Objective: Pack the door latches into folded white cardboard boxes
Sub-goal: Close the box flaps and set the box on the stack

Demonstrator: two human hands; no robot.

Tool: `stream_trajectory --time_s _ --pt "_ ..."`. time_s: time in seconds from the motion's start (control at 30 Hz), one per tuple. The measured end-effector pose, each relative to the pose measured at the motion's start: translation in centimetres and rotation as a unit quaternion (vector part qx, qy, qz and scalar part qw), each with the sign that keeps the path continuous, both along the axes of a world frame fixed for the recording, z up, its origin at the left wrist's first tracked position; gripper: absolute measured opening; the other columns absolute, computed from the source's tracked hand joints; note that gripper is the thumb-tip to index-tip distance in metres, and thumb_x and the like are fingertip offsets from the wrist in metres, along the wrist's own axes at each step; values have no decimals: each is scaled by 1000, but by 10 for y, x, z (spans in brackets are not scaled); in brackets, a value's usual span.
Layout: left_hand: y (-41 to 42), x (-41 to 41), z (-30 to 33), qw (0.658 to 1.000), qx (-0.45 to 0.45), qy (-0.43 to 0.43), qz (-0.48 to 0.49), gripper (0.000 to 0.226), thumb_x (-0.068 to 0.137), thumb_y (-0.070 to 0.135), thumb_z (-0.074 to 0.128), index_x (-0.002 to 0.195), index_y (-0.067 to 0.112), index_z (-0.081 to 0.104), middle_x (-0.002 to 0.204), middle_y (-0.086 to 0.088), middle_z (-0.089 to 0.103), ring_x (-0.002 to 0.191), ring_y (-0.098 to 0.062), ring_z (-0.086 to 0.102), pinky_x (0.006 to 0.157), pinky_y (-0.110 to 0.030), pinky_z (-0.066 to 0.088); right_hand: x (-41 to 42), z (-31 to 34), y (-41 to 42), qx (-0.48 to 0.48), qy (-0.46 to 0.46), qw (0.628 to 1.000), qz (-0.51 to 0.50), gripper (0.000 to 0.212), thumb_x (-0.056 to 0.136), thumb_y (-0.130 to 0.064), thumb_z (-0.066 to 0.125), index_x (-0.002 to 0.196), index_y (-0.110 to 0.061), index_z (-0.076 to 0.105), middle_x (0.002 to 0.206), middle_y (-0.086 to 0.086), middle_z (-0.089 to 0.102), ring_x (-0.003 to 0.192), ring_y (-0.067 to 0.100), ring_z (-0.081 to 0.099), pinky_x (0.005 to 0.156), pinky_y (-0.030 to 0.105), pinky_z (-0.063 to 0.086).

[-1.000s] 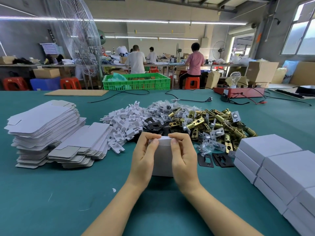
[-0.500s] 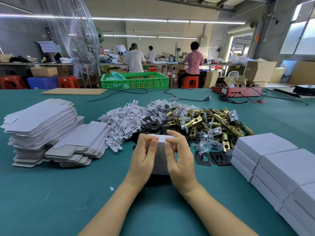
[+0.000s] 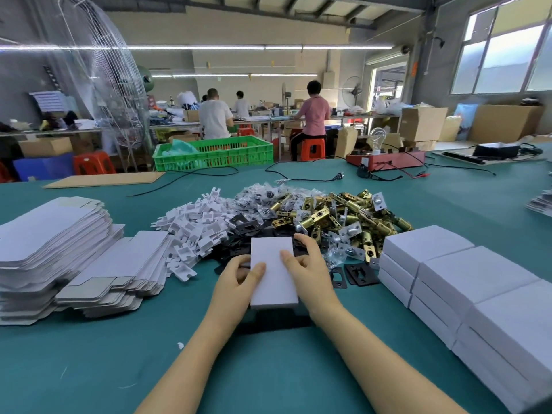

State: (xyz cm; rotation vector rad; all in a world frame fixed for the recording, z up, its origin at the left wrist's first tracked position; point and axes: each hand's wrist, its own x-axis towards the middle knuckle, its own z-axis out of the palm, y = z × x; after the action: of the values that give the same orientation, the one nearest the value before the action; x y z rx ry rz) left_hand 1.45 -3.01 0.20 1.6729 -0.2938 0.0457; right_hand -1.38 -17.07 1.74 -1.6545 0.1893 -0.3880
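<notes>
White closed box point(image 3: 273, 271) held in both hands above the green table point(image 3: 89, 369), middle of the near half, lifted clear with a shadow under it. Left hand point(image 3: 236, 282) grips the box's left side, thumb curled over the top face; right hand point(image 3: 307, 270) grips the right side, thumb on top, fingers wrapped round the far right corner. Just behind the box, toward the table's middle: pile of brass door latches point(image 3: 343, 216), black strike plates point(image 3: 349, 273) beside it, white plastic inserts point(image 3: 194, 225) to the pile's left, bagged screws point(image 3: 263, 195) behind. Flat unfolded box blanks point(image 3: 53, 243) stacked near the left edge. Finished white boxes point(image 3: 466, 282) stacked along the right edge, toward the near right corner. Far edge: red tester box point(image 3: 385, 159) with a bulb, black cables point(image 3: 298, 177), cardboard sheet point(image 3: 104, 179).
</notes>
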Motion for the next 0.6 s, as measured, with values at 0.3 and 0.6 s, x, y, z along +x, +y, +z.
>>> stream_trajectory --time_s 0.3,0.6 --pt "-1 6 -4 995 -47 75 -46 26 100 33 51 100 11 64 68 0 70 53 -16 64 49 -25 53 -32 115 -104 62 4 993 -98 15 94 -15 52 108 -16 46 101 13 60 72 21 68 48 26 53" --pt "-3 8 -7 997 13 58 -49 30 99 35 53 92 11 69 73 1 71 60 -12 66 54 -23 54 -68 116 -188 -112 177 910 -357 38 82 2 41 119 4 36 129 27 43 108 42 54 63 41 55"
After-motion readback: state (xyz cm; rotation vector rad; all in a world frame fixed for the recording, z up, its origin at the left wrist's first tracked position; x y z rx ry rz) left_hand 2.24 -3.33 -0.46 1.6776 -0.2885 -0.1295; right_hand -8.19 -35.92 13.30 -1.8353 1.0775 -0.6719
